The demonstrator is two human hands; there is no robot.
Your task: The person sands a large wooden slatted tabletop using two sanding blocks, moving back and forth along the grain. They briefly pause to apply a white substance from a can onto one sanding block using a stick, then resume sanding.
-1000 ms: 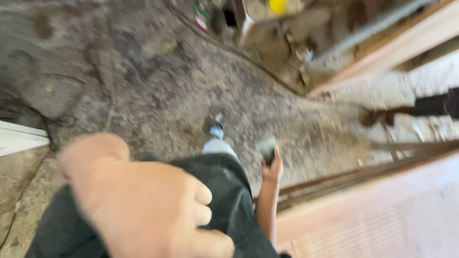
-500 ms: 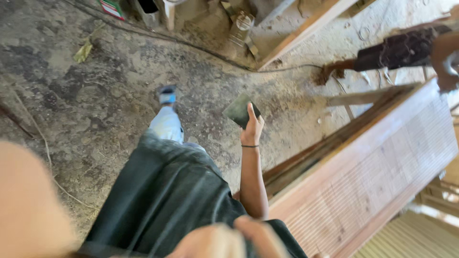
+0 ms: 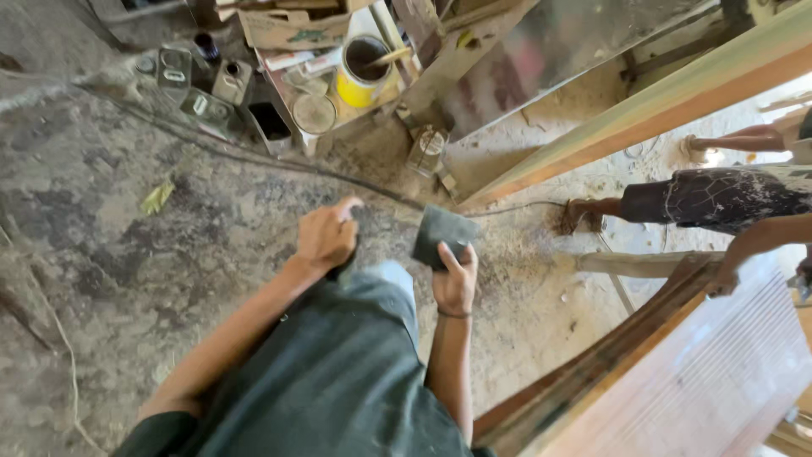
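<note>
Dark grey, flat and roughly square: a sanding pad point(image 3: 442, 234), pinched at its lower edge by the right hand point(image 3: 456, 281), thumb laid across its face, fingers wrapped behind, thin band at the wrist. Held upright over the dusty concrete floor point(image 3: 152, 254), just above the bent knee in pale trousers point(image 3: 389, 283). Left hand point(image 3: 326, 235) alongside and a little apart from the pad, loosely curled with nothing in it, knuckles up, forefinger poking forward. Beyond both hands, a low cluttered shelf point(image 3: 288, 93) with a yellow tin point(image 3: 362, 72) and a stick standing in it, a round lid point(image 3: 314, 112) beside, small metal parts point(image 3: 190, 80) scattered to the left. On the right, a ribbed reddish wooden panel point(image 3: 702, 372) tilted on edge, another person's hand point(image 3: 725, 279) gripping its top rim, that person's legs in patterned dark shorts point(image 3: 719, 199) behind.
</note>
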